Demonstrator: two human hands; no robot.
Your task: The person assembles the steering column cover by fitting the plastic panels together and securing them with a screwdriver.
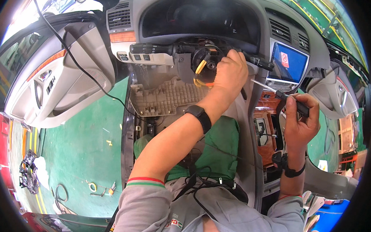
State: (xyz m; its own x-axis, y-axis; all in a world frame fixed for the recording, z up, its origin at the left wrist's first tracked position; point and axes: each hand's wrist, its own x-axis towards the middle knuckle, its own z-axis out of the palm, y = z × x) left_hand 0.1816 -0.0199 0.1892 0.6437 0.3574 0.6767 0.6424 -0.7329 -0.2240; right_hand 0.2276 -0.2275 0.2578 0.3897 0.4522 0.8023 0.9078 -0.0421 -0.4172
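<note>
The bare steering column [211, 65] stands ahead of me with its wheel off, and yellow wiring [200, 68] loops from its front. My left hand [232, 73] is closed at the column's right side, beside the right stalk [259, 62]. What its fingers pinch is hidden behind them. Lower to the right, my right hand [301, 124] grips a screwdriver [302, 108] by its dark handle. The metal shaft slants up and left, its tip near the trim below the right stalk. The left stalk [151, 48] sticks out on the column's other side.
A beige ribbed trim panel [165, 98] hangs below the column. The left door [68, 81] stands open, with a black cable [79, 65] running past it. A lit screen [290, 62] is at right in the dash. Tape [92, 187] lies on the green floor.
</note>
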